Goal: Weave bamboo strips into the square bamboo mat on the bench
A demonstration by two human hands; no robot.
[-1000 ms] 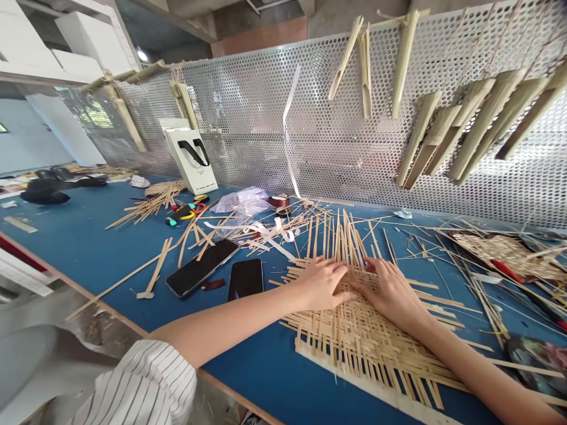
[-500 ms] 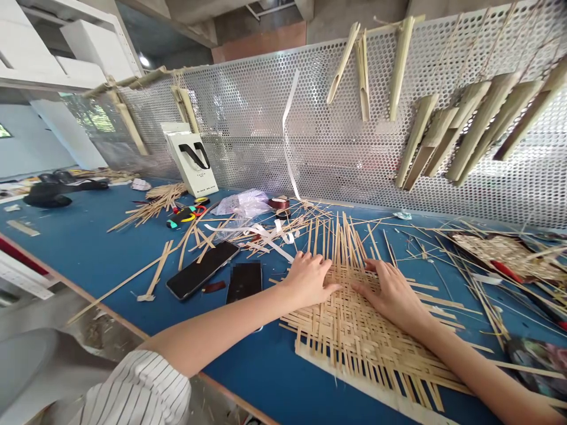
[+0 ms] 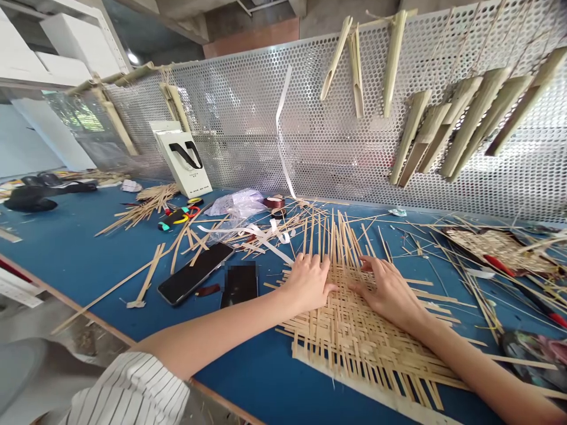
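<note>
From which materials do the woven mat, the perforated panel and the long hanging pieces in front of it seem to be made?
Woven mat: probably bamboo, apparently unvarnished; its strips are flat, pale and matt.
Perforated panel: most likely metal, bare-looking; silvery grey, with regular round holes and bright reflections.
Hanging pieces: seemingly natural bamboo; tan to greenish, some visibly hollow.

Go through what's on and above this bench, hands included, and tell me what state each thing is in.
Woven mat: flat, partly woven, loose ends sticking out
Left hand: on the mat, fingers bent
Right hand: at the mat, thumb spread
Phones: lying down, screens dark
White box: standing
Plastic bag: crumpled
Bamboo pieces: hanging
</note>
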